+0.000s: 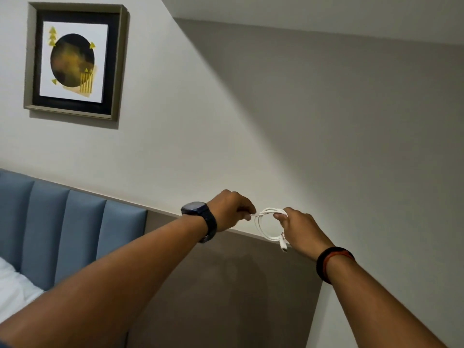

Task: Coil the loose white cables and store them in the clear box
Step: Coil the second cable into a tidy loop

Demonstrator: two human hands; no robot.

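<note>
A white cable (264, 228) is wound into a small loop and held up in the air in front of the wall, between both hands. My left hand (229, 209), with a dark watch on its wrist, pinches the cable's end at the loop's upper left. My right hand (300, 228), with a black and red band on its wrist, grips the loop's right side. A white plug end hangs below the right hand. The clear box is not in view.
A blue padded headboard (62, 222) and white bedding (15, 285) lie at the lower left. A brown wall panel (226, 285) runs behind my arms. A framed picture (75, 61) hangs at the upper left.
</note>
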